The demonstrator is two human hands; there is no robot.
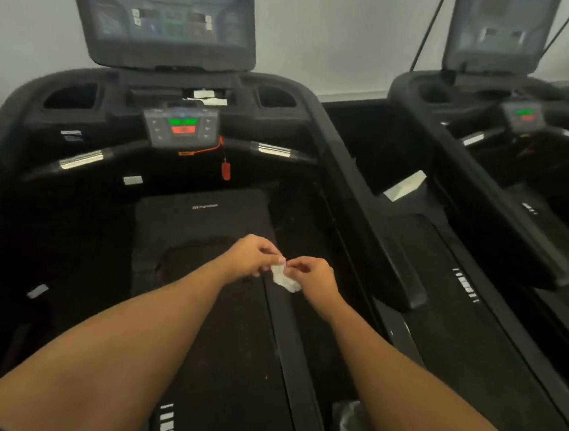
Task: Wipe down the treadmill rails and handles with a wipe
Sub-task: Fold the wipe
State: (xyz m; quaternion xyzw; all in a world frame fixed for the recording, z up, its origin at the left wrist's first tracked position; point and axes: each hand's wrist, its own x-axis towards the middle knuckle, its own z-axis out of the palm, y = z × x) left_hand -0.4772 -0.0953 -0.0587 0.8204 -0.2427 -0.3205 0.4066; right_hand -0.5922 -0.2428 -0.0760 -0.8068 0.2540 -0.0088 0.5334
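Here, both forearms stretch forward over the treadmill belt [233, 355]. The left hand [251, 255] and right hand [312, 277] meet, each grip pinching the small white wipe [283, 277], near the right rail [372, 216].

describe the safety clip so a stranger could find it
Find the nearer treadmill's big screen, then the small control panel below it with green and red buttons. Under that panel's right corner hangs the safety clip: the only red tag dangling on a cord, unlike the fixed silver grip sensors beside it.
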